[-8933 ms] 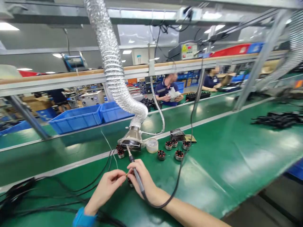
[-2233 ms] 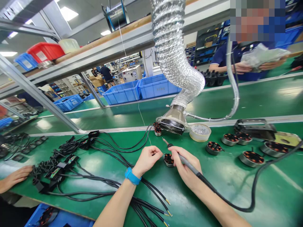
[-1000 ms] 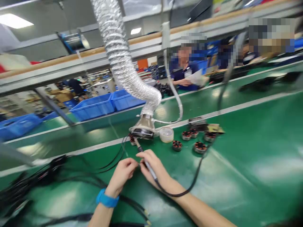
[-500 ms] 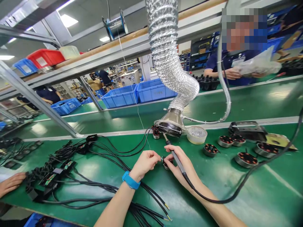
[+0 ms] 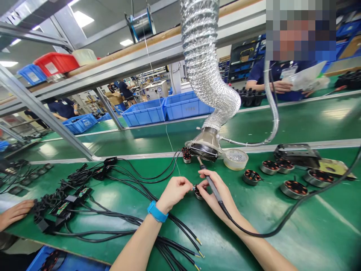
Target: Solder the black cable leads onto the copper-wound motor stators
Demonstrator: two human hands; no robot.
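My right hand [image 5: 218,190] holds a soldering iron [image 5: 212,185] like a pen, its tip pointing up and away toward the fume hood. Its thumb and fingertips touch a small round motor part [image 5: 197,193] with copper windings, partly hidden by the fingers. My left hand [image 5: 177,190], below a blue wristband [image 5: 157,212], is closed in a pinch at the left side of that part. Something small and pale shows at its fingertips, too small to name. A thin solder wire [image 5: 170,143] runs down from a spool [image 5: 140,27] to behind my left hand.
A fume hood [image 5: 203,145] on a silver duct hangs just beyond my hands. A round tub [image 5: 236,159] and several motor parts [image 5: 294,189] lie right. Black cables [image 5: 124,216] spread left, near another person's hand [image 5: 18,212]. A person [image 5: 278,77] across the bench holds a plastic bag.
The view has shifted slightly. My hands keep nearly the same pose at the motor part, the iron still in my right. The person opposite has moved the plastic bag a little.
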